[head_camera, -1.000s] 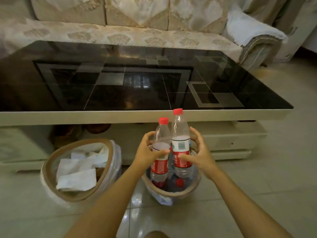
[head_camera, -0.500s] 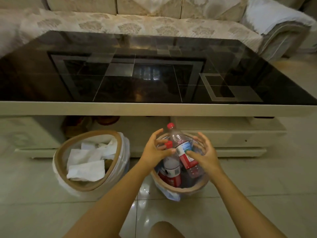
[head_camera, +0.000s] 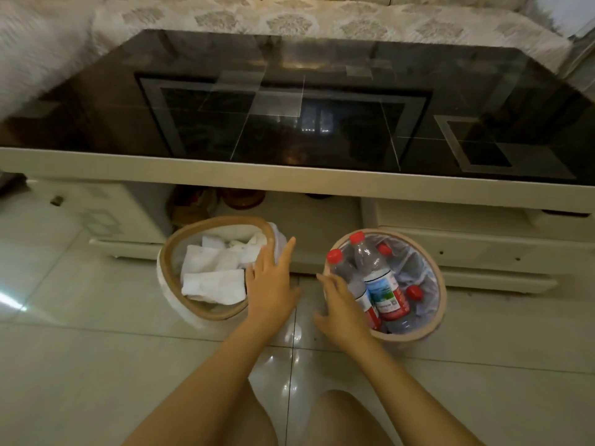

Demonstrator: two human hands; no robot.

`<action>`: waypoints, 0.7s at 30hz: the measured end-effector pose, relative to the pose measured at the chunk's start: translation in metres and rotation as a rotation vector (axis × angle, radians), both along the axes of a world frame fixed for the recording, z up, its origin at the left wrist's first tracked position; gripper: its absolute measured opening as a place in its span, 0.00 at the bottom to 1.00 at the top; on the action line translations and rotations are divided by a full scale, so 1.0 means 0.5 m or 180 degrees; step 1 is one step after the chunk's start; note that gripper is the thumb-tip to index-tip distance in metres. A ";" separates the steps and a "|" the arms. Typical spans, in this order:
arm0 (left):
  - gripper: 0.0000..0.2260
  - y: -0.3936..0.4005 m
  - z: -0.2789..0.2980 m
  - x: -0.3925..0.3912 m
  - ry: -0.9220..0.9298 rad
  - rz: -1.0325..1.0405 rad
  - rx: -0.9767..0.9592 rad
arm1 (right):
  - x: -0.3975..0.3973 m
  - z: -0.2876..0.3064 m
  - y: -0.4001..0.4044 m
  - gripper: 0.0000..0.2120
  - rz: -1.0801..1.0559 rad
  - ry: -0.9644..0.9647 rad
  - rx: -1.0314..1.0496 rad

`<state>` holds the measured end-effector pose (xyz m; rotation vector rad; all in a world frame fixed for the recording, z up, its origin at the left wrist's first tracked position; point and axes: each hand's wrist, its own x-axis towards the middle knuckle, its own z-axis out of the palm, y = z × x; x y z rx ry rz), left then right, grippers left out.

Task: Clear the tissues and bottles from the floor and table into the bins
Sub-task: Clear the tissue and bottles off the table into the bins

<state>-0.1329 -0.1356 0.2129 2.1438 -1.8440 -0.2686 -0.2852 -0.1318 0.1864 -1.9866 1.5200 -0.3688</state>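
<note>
Nearest the camera, two bare knees (head_camera: pixel 322 420) sit at the bottom edge over the pale tiled floor (head_camera: pixel 80 365), and both forearms reach forward from there. The left hand (head_camera: pixel 272 284) is spread flat with fingers loose, grasping nothing; it lies over the right edge of the left bin (head_camera: pixel 170 252), though whether it touches the rim cannot be told. The right hand (head_camera: pixel 343 309) is likewise released and empty, its fingers stretched toward the near-left rim of the right bin (head_camera: pixel 441 284), just beside a bottle.

The left bin holds crumpled white tissues (head_camera: pixel 214 272) piled inside its liner. The right bin holds the bottles (head_camera: pixel 383 284): clear plastic with red caps and red-and-white labels, two leaning with their caps up toward the far-left rim, and more red caps showing deeper in the liner. The two bins stand side by side on the floor, apart from each other.

Beyond them runs the cream front of the low table, with a dark glossy tabletop (head_camera: pixel 322 107) above. Farthest back is a patterned sofa (head_camera: pixel 322 17).
</note>
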 end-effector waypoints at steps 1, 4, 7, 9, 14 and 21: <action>0.42 0.011 -0.009 0.010 -0.0165 0.0107 0.0263 | 0.008 0.001 0.002 0.35 -0.0025 0.0084 -0.0036; 0.42 0.033 -0.033 0.030 0.0344 0.0191 0.0595 | 0.021 -0.001 0.006 0.36 -0.0137 -0.0017 -0.0005; 0.47 0.048 -0.046 0.044 0.0581 -0.0143 0.0474 | 0.027 0.000 0.010 0.37 -0.0071 -0.0108 0.0016; 0.48 0.057 -0.052 0.053 0.0599 -0.0246 0.0465 | 0.038 0.000 0.012 0.38 -0.0012 -0.0060 -0.0014; 0.43 0.081 -0.069 0.060 0.0820 -0.0551 0.0485 | 0.077 -0.007 0.022 0.35 0.0170 -0.0025 -0.0068; 0.40 0.107 -0.061 0.097 0.0391 -0.1126 0.0652 | 0.071 0.008 0.037 0.36 0.0463 0.0229 -0.0021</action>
